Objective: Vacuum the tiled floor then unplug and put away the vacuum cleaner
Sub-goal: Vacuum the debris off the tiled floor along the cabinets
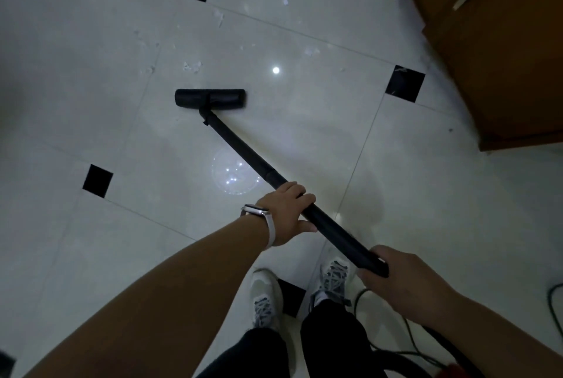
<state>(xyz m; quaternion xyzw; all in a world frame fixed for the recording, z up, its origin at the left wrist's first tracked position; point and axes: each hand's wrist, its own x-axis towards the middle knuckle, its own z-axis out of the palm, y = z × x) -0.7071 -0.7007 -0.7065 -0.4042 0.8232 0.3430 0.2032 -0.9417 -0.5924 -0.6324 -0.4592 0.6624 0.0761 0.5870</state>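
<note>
Two grips on the black tube (243, 149) right now: our left grip (288, 210) is clenched round it about midway, and our right grip (393, 274) is clamped on the near end, just behind the left one. The floor head (210, 98) sits flat on the tile floor (76, 103) well ahead of the left grip, at the far tip of the tube. Past the head, further out from both grips, there's a scatter of pale scraps (192, 66) not picked up yet. They trail off toward the wooden cabinet (502, 57), which is ahead and to the right of the right grip. So we reckon we're mid-vacuum, with unplugging and stowing a long way off.

What could bite us:
- **The cord:** the cord (411, 338) loops on the floor just behind the right grip, right by our shoes (264, 298). Step back on a pull stroke and we'd likely tread on it or snag a foot.
- **The scraps:** they look light, so shoving the head fast might just plough them along instead of sucking them up.
- **The cabinet:** swinging right for the bits near it could knock the head into the wood.
</note>
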